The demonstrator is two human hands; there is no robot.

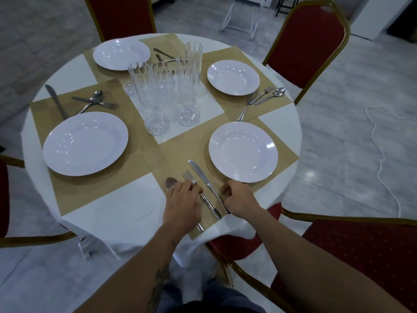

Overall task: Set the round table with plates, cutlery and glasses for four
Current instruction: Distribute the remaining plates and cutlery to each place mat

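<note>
- Fingers [192, 187] of the left hand [184, 199] lie across the neck of the fork [187, 175]. They seem to press it down rather than close round it, and the spoon [170, 182] is half hidden under the same hand.
- The right hand [239, 197] has its fingers [225, 190] curled in against the handle of the knife [199, 173]. Whether they actually pinch it I cannot tell.
- The glasses [162, 91] stand bunched in the middle of the table [108, 208], none of them at a place. Fork, spoon and knife lie side by side on the person's side of the glasses.
- Plates look finished, each on a tan mat [180, 152]. The near plate [242, 152] sits on the person's side of the glasses and to the right, and the left plate [85, 143] sits to their left. The far-left plate [121, 54] and the far-right plate [233, 77] lie beyond them.
- Every place has cutlery, but only loosely dropped. The left cutlery [94, 101] is a crossed heap to the left of the glasses, and the right cutlery [264, 98] is fanned out to their right. The far cutlery [165, 56] lies beyond them, partly hidden by the glass.
- I'd put the job a bit past halfway. The near set is being lined up, three sets remain to straighten, and a glass has yet to go to each of the four places.
</note>
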